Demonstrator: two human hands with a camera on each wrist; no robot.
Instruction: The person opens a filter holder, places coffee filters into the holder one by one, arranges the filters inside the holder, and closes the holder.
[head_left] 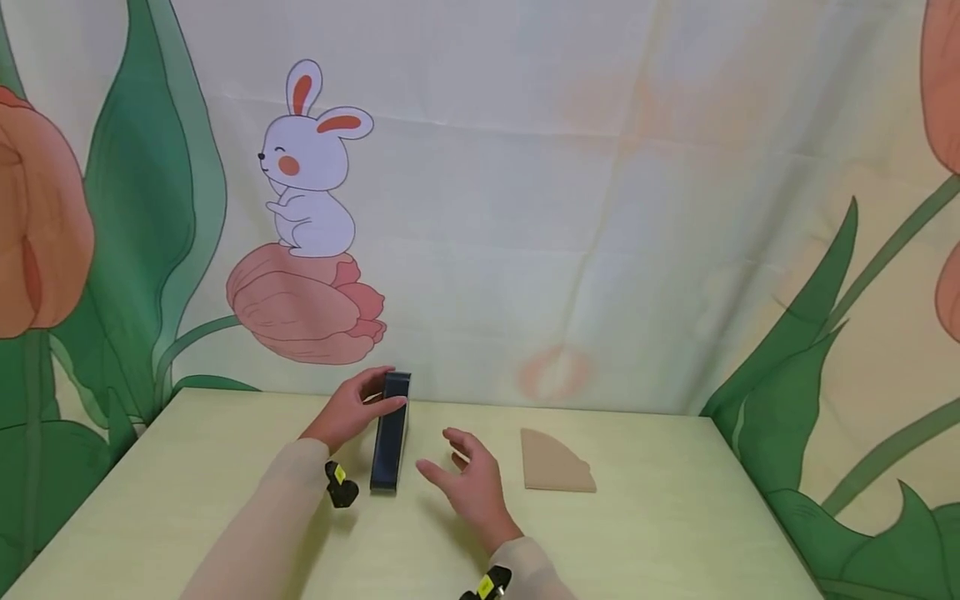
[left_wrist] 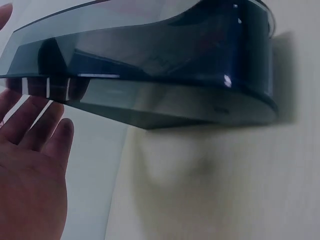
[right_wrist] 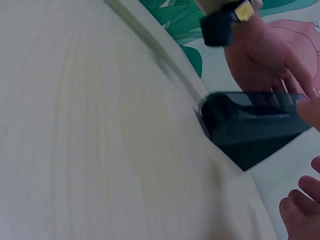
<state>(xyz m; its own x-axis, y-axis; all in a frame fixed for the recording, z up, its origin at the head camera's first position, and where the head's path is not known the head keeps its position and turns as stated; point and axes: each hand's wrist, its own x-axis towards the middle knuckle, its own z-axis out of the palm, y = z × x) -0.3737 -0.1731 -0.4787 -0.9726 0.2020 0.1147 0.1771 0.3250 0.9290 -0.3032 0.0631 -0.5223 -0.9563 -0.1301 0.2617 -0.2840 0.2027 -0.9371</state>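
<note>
A narrow, dark blue see-through plastic holder (head_left: 390,437) stands upright left of the table's middle. My left hand (head_left: 351,412) holds it near its top, with the thumb across the near side and the fingers around the far side. Seen from the left wrist, the holder (left_wrist: 165,65) has clear walls with a curved edge, and the left fingers (left_wrist: 47,125) show partly through it. My right hand (head_left: 472,487) hovers just right of the holder, fingers loosely bent and apart, holding nothing. Further right lies a flat brown fan-shaped piece (head_left: 555,467) resembling paper coffee filters.
The pale wooden table (head_left: 645,533) ends at the back against a cloth backdrop (head_left: 480,208) printed with a rabbit, tulips and leaves. Each wrist carries a small black camera mount (head_left: 342,485) with a yellow mark.
</note>
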